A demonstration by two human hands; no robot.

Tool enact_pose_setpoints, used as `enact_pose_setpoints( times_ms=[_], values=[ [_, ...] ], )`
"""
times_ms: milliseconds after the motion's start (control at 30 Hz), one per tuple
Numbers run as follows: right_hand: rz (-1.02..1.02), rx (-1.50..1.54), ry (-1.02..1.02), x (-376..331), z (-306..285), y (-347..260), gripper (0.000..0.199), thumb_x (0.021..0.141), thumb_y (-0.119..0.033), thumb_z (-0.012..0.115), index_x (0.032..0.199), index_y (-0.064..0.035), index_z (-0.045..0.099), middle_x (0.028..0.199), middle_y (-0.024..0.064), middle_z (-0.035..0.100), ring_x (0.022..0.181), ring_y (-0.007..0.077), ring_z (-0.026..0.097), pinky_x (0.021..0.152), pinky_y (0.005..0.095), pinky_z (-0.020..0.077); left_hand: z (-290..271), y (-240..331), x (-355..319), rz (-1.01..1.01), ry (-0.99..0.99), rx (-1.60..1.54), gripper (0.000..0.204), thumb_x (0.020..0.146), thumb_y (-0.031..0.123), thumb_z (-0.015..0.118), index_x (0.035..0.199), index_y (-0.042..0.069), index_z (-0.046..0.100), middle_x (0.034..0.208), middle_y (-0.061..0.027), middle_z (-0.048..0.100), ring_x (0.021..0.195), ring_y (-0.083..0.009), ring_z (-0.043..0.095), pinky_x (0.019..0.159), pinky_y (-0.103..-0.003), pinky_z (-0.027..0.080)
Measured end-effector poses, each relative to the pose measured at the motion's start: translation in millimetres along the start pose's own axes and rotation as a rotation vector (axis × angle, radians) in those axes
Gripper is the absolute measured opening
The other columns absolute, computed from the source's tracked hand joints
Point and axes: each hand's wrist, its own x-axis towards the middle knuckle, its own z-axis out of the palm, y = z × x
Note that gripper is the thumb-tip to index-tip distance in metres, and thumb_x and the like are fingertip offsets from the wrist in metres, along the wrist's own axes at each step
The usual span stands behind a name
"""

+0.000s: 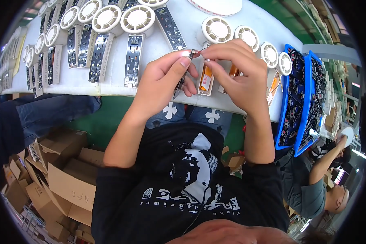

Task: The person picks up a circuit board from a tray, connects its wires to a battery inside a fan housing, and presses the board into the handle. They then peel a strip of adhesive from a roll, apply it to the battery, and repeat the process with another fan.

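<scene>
My left hand point(156, 83) holds a narrow dark circuit board point(179, 84) edge-on between thumb and fingers, just over the table's near edge. At the board's upper end, my right hand point(246, 77) pinches a thin reddish wire point(198, 52) between thumb and fingertips. Whether the wire's tip touches the board is too small to tell. Below the right hand lies a white handheld fan point(217, 29), its handle holding an orange-wrapped battery point(206, 79). More round-headed fans lie to its right, partly hidden by that hand.
Left on the white table point(114, 87), several fans point(133, 61) lie with circuit boards on their handles. A loose board point(169, 27) rests beside them. Blue trays point(290, 97) of boards stand at right. Cardboard boxes point(71, 185) sit lower left; another person point(309, 195) works at right.
</scene>
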Motion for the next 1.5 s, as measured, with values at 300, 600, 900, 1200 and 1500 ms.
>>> enact_pose_setpoints(
  times_ms=[300, 600, 900, 1200, 1500],
  values=[
    [-0.034, -0.246, 0.055, 1, 6, -4, 0.022, 0.077, 0.001, 0.077, 0.097, -0.0081, 0.078, 0.092, 0.0046, 0.068, 0.084, 0.0221, 0.060, 0.069, 0.0320, 0.0488, 3, 1, -1, 0.008, 0.027, 0.037, 0.035, 0.109, 0.021, 0.051, 0.133, -0.003, 0.059, 0.095, -0.0076, 0.066, 0.075, -0.0143, 0.067, 0.066, -0.026, 0.054],
    [-0.124, -0.456, 0.029, 7, 1, -11, 0.017, 0.074, -0.005, 0.079, 0.090, -0.0081, 0.077, 0.098, 0.0026, 0.065, 0.082, 0.0231, 0.057, 0.070, 0.0341, 0.0478, 4, 1, 0, 0.027, 0.040, 0.063, 0.034, 0.108, 0.020, 0.053, 0.131, -0.003, 0.061, 0.096, -0.0071, 0.067, 0.075, -0.0133, 0.067, 0.067, -0.026, 0.054],
    [-0.166, -0.515, -0.041, 9, -2, -13, 0.016, 0.073, -0.006, 0.079, 0.089, -0.0078, 0.076, 0.097, 0.0035, 0.064, 0.083, 0.0240, 0.057, 0.070, 0.0353, 0.0478, 6, 2, 0, 0.018, 0.054, 0.091, 0.034, 0.107, 0.019, 0.054, 0.131, -0.004, 0.062, 0.092, -0.0064, 0.066, 0.072, -0.0129, 0.063, 0.064, -0.026, 0.051],
    [-0.183, -0.268, -0.092, 21, -18, 2, 0.022, 0.072, -0.006, 0.080, 0.093, -0.0081, 0.077, 0.102, 0.0024, 0.067, 0.086, 0.0245, 0.058, 0.076, 0.0348, 0.0495, 1, 8, 2, -0.035, -0.038, 0.123, 0.027, 0.105, 0.016, 0.057, 0.117, -0.006, 0.067, 0.083, -0.0039, 0.063, 0.065, -0.0102, 0.058, 0.059, -0.025, 0.047],
    [-0.266, -0.221, -0.234, 26, -21, 5, 0.023, 0.073, -0.008, 0.079, 0.095, -0.0082, 0.077, 0.103, 0.0013, 0.069, 0.095, 0.0238, 0.060, 0.078, 0.0344, 0.0505, -2, 9, 3, -0.042, -0.079, 0.118, 0.028, 0.106, 0.019, 0.057, 0.113, -0.004, 0.070, 0.081, -0.0020, 0.063, 0.066, -0.0087, 0.058, 0.061, -0.024, 0.048]
  ],
)
